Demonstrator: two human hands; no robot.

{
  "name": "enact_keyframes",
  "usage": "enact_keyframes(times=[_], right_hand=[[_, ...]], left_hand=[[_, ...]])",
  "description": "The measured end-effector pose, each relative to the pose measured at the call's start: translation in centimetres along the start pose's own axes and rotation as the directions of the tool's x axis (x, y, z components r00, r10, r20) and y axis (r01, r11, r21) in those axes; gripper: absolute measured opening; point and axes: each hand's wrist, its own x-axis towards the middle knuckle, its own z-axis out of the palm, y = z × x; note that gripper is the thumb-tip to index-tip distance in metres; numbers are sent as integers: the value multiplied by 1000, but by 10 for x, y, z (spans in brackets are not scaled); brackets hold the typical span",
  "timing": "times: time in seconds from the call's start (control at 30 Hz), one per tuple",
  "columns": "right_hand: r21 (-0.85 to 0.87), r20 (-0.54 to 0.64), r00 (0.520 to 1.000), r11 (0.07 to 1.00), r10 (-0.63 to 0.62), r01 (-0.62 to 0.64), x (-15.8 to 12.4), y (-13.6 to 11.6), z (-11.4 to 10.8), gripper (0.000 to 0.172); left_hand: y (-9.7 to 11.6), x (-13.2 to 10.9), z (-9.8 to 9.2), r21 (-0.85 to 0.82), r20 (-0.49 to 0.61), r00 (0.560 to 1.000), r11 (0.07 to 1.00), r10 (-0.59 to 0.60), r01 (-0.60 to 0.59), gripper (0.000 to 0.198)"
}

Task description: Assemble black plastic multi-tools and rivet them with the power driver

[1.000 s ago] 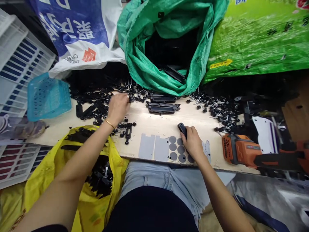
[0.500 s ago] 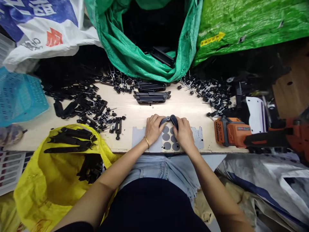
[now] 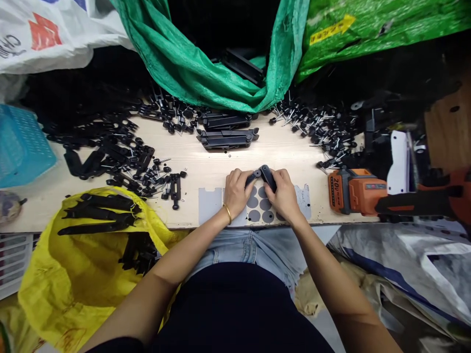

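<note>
Your left grip [image 3: 237, 191] and right grip [image 3: 284, 195] meet over the counter [image 3: 287, 152], both pinching one black hinged part [image 3: 262, 174] above grey round stickers [image 3: 253, 202]. An orange power tool [image 3: 355, 191] lies just to your right.

A green sack [image 3: 206, 73] gapes at top centre, with a brighter green sack [image 3: 386, 24] at upper right and a white sack [image 3: 55, 29] at upper left. A blue basket [image 3: 22, 147] sits at the left edge. A yellow bag [image 3: 91, 274] holding black strips [image 3: 99, 215] fills the lower left. An orange power tool [image 3: 355, 191] lies at the right of the bench [image 3: 294, 157], with black pins [image 3: 320, 130] heaped above it.
</note>
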Motion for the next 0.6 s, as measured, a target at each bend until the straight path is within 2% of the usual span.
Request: enact_keyframes(times=[0.6], right_hand=[[23,28,1000,1000,-4,3,-1,1,1,46]], left_hand=[[-1,1,-1,-44,-6,1000,999,-14,14,18]])
